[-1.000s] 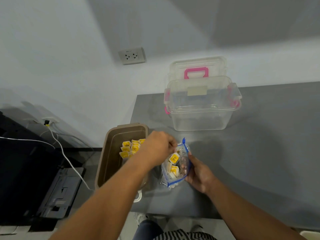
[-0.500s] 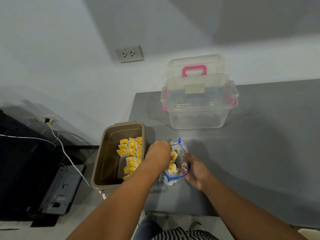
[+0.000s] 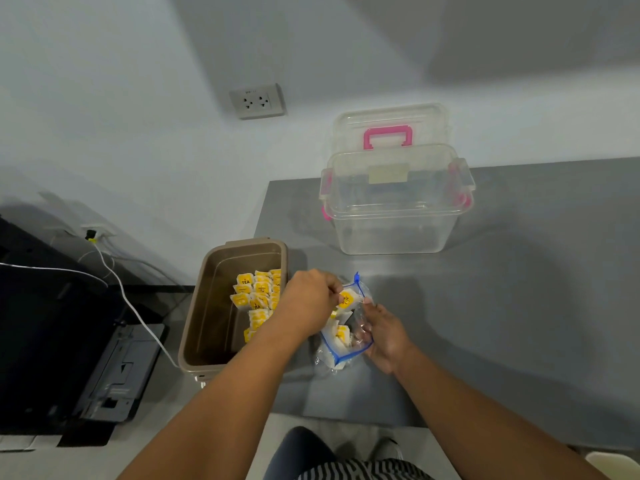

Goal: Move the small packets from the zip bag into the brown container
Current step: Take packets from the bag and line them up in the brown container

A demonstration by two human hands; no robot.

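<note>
Left grip [image 3: 309, 302] pulled packet [image 3: 346, 299] to zip bag [image 3: 350, 355] mouth.

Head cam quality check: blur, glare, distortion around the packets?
Head view: wide-angle skews the table edges; soft light, broad wall shadows; TEA print on packets in the brown container reads clearly; the packet pinched by the left hand is slightly smeared; the zip bag in the right hand shows small glints.

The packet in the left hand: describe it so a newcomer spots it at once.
On the grey table, beside the brown container, the right hand holds a clear zip bag with a blue seal. At its mouth the left hand pinches one yellow-labelled white packet, the only one gripped.
</note>
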